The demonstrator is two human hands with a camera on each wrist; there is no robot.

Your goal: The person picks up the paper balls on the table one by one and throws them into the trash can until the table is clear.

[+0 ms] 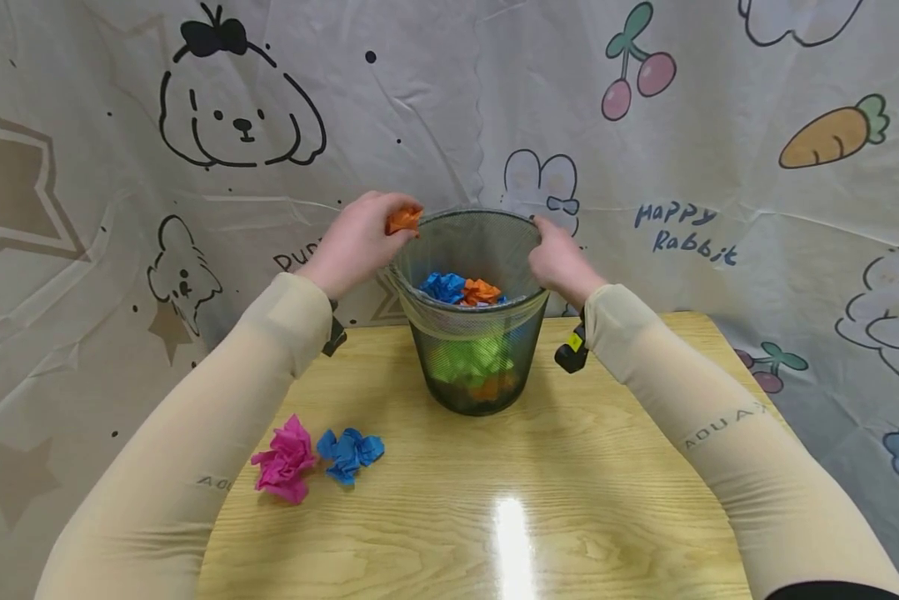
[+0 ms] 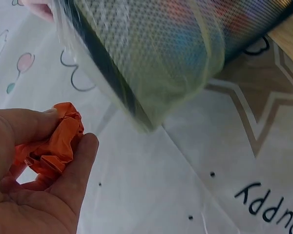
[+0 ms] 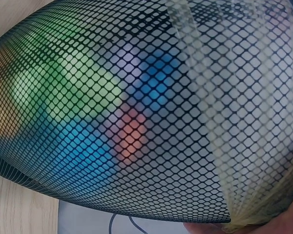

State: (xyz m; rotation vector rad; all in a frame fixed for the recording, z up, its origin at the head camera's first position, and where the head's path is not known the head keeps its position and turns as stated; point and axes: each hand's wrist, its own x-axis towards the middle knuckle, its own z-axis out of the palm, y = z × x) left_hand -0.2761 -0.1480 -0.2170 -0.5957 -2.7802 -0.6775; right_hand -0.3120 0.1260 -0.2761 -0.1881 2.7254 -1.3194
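A crumpled orange paper ball (image 2: 63,141) is pinched between the thumb and fingers of my left hand (image 1: 362,233), just outside the left rim of a mesh wastebasket (image 1: 479,392). My right hand (image 1: 563,260) grips the basket's right rim. A thin translucent liner bag (image 2: 185,92) is folded over the rim. Inside the basket lie several crumpled papers, with a blue one (image 1: 443,287) and an orange one (image 1: 482,292) on top. Green paper (image 3: 78,87) shows through the mesh in the right wrist view.
On the wooden table (image 1: 434,517), a pink paper ball (image 1: 286,461) and a blue paper ball (image 1: 350,454) lie in front and to the left of the basket. A printed cloth (image 1: 419,92) hangs close behind the table.
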